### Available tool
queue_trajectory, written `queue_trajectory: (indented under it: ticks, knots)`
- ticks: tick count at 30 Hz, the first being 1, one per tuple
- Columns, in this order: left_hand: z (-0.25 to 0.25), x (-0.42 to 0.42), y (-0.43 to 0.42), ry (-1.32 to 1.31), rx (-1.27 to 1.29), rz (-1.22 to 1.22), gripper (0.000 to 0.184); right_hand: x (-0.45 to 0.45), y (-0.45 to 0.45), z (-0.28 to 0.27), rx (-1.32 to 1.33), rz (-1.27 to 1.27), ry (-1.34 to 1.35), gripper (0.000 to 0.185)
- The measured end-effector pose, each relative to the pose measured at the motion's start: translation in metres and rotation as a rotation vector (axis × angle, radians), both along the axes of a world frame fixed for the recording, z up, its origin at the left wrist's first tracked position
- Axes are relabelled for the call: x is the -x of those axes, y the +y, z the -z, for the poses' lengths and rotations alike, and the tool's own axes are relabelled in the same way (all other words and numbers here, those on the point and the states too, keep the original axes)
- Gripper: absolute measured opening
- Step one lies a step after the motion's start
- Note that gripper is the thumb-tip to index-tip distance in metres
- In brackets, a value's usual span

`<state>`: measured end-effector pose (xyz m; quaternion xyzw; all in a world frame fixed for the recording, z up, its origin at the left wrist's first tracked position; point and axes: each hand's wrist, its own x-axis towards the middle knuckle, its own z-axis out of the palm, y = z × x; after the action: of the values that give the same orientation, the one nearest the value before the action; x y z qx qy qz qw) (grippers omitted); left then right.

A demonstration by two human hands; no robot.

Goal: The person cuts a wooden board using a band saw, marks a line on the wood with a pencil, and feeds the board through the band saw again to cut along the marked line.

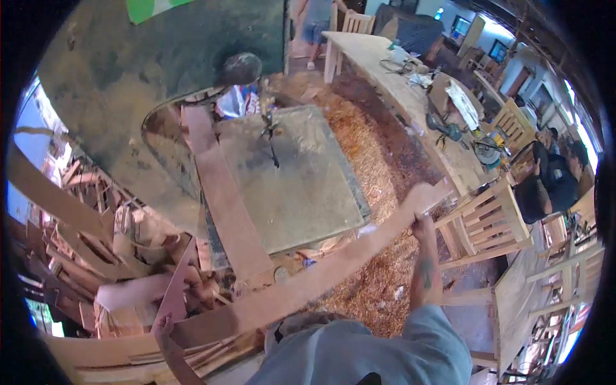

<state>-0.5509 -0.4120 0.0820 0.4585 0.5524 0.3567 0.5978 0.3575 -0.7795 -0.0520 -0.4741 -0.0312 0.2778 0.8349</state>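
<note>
A long curved wooden board (pixel 301 285) spans the view in front of my body, from lower left to right. Near its right end my right hand (pixel 421 226) is closed on its edge. At the lower left my left hand (pixel 163 326) is closed at the board's other end, beside a thin pointed wood piece (pixel 176 282). Beyond the board is the flat metal table (pixel 301 192) of a large green machine (pixel 122 83). Another flat wooden strip (pixel 224 192) lies along the left side of that table.
Wood offcuts (pixel 96 244) are heaped at the left. Sawdust (pixel 366 154) covers the floor. A long workbench (pixel 378 70) holds tools, with slatted wooden chairs (pixel 484 224) beside it. A person in dark clothing (pixel 555 183) is at the right; another person's legs (pixel 314 42) show at the top.
</note>
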Motion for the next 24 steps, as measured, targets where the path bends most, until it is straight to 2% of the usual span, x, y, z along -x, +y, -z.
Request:
queue_trajectory:
  ticks: [1,2,3,4,5,6,7,8,11,12,13,15,17,18,19,20,21,22,24]
  knots:
    - [-0.013,-0.016,-0.002,0.067,-0.076,0.051,0.033,0.008,-0.045,0.001,0.035,0.114,0.239,0.033]
    - [-0.023,-0.040,0.000,0.065,-0.082,0.059,0.033,0.029,-0.091,-0.014,0.154,0.182,0.164,0.033]
    - [-0.039,-0.069,0.005,0.057,-0.185,-0.023,0.037,0.061,-0.125,-0.044,0.148,0.240,0.221,0.035]
    - [-0.057,-0.092,0.015,0.070,-0.298,0.016,0.040,0.061,-0.171,-0.019,0.278,0.476,0.187,0.037]
    - [-0.075,-0.115,0.024,0.082,-0.413,0.051,0.042,0.071,-0.238,0.006,0.507,0.469,-0.168,0.028]
    - [-0.092,-0.150,0.038,0.113,-0.417,0.128,0.041,0.097,-0.257,-0.001,0.724,0.440,-0.527,0.023]
    - [-0.110,-0.186,0.052,0.143,-0.423,0.206,0.039,0.116,-0.275,-0.011,0.443,0.530,-0.237,0.027]
    - [-0.127,-0.222,0.066,0.171,-0.431,0.284,0.037,0.149,-0.285,-0.046,0.173,0.608,0.063,0.031]
    - [-0.089,-0.301,0.141,0.200,-0.579,0.479,0.048,0.196,-0.354,-0.055,0.164,0.609,0.249,0.030]
    - [-0.084,-0.329,0.153,0.194,-0.686,0.504,0.052,0.217,-0.370,-0.045,0.185,0.600,0.264,0.030]
    - [-0.076,-0.360,0.157,0.374,-0.756,0.291,0.060,0.241,-0.381,-0.033,0.365,0.624,-0.036,0.028]
    - [-0.079,-0.395,0.132,0.670,-1.055,-0.003,0.069,0.283,-0.360,-0.054,0.384,0.677,-0.091,0.026]
    - [-0.084,-0.416,0.091,0.443,-0.745,0.027,0.072,0.336,-0.310,-0.098,0.193,0.828,0.251,0.026]
    - [-0.068,-0.423,0.059,0.534,-0.827,0.038,0.071,0.353,-0.291,-0.102,0.157,0.939,0.347,0.027]
    - [-0.043,-0.424,0.023,0.630,-0.909,0.056,0.070,0.372,-0.271,-0.099,0.066,0.862,0.292,0.029]
    - [-0.036,-0.424,-0.021,0.572,-0.833,0.188,0.068,0.395,-0.253,-0.094,-0.020,0.791,0.245,0.031]
    - [-0.028,-0.423,-0.065,0.516,-0.746,0.312,0.067,0.412,-0.223,-0.094,-0.020,0.891,0.266,0.032]
    - [-0.022,-0.425,-0.116,0.245,-0.582,0.236,0.068,0.423,-0.199,-0.094,-0.016,0.986,0.285,0.033]
    - [0.019,-0.415,-0.184,0.058,-0.431,0.364,0.073,0.459,-0.204,-0.061,-0.271,0.520,0.425,0.036]
